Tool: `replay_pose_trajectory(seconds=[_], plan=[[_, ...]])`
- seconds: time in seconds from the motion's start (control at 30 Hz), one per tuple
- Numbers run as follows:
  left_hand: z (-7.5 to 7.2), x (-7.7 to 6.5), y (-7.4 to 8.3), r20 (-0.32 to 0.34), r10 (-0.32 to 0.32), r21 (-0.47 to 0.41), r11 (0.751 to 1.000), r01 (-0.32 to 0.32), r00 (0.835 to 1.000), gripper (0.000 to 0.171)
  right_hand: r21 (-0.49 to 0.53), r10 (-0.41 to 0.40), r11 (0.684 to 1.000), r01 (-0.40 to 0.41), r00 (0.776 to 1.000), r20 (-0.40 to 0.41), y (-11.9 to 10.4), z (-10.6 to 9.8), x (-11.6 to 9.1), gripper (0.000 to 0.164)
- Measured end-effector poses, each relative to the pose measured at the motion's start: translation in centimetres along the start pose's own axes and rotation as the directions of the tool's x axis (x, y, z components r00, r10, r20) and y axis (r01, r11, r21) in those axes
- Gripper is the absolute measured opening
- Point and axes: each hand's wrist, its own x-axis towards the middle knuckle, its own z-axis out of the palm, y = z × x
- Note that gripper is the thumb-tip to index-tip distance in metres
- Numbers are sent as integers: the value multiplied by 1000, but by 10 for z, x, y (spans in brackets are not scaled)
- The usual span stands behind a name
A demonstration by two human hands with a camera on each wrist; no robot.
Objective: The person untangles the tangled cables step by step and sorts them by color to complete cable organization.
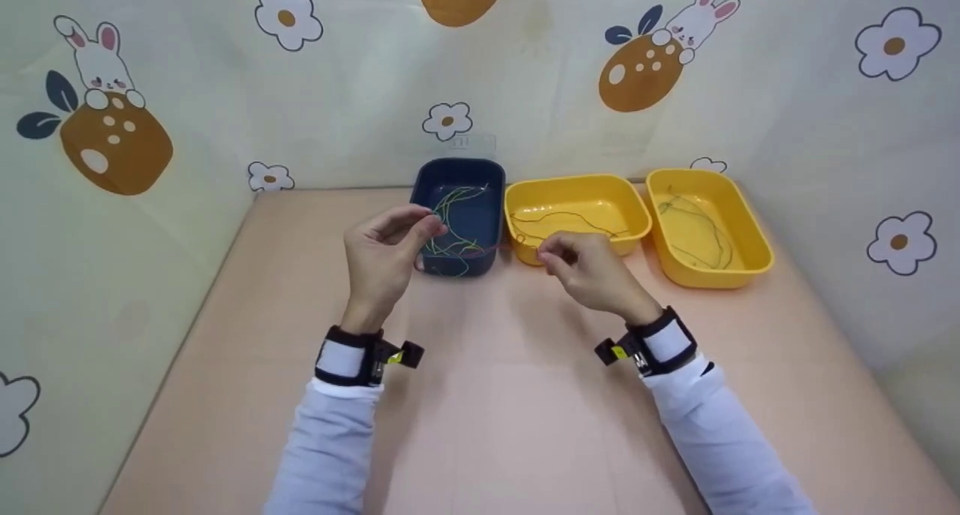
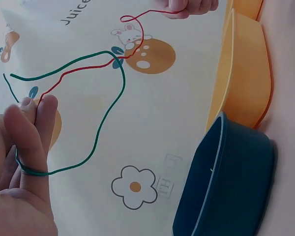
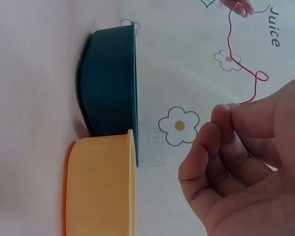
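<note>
A thin red wire [image 2: 88, 68] runs between the two hands, with a small loop near the right one. My left hand [image 1: 381, 256] pinches its one end between thumb and fingertips, raised in front of the navy bin [image 1: 481, 219]. A green wire [image 2: 104, 115] also hangs from the left hand, curving round its fingers and crossing the red wire. My right hand [image 1: 596, 273] pinches the red wire's other end between thumb and index finger, in front of the middle yellow bin [image 1: 577, 189]. The very tips of the wire are hidden by the fingers.
Yellow-green wires [image 1: 457, 194] lie in the navy bin. Dark thin wire [image 1: 562, 214] lies in the middle yellow bin, and greenish wire [image 1: 720, 234] in the right yellow bin [image 1: 754, 249]. All three bins stand side by side at the table's back, against a patterned backdrop [image 1: 360, 110].
</note>
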Motion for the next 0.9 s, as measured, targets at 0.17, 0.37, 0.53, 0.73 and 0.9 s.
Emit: replay_pose_trajectory(seconds=[0.17, 0.37, 0.53, 0.73, 0.9], plan=[[5, -1, -2, 15, 20, 19, 1000, -20, 1000, 11, -6, -55, 998, 57, 983, 175, -6, 2, -4, 10], [11, -4, -3, 82, 20, 44, 999, -24, 996, 9, 312, 16, 947, -82, 977, 211, -9, 9, -4, 13], [18, -10, -3, 212, -6, 45, 999, -4, 977, 9, 492, 127, 861, -132, 991, 43, -14, 20, 0, 8], [28, -15, -2, 304, -13, 38, 999, 2, 953, 11, 173, 27, 985, 27, 952, -306, -17, 34, 2, 6], [32, -17, -3, 314, -2, 29, 1000, -7, 949, 11, -300, -268, 943, 148, 871, -412, -13, 41, 0, 8]])
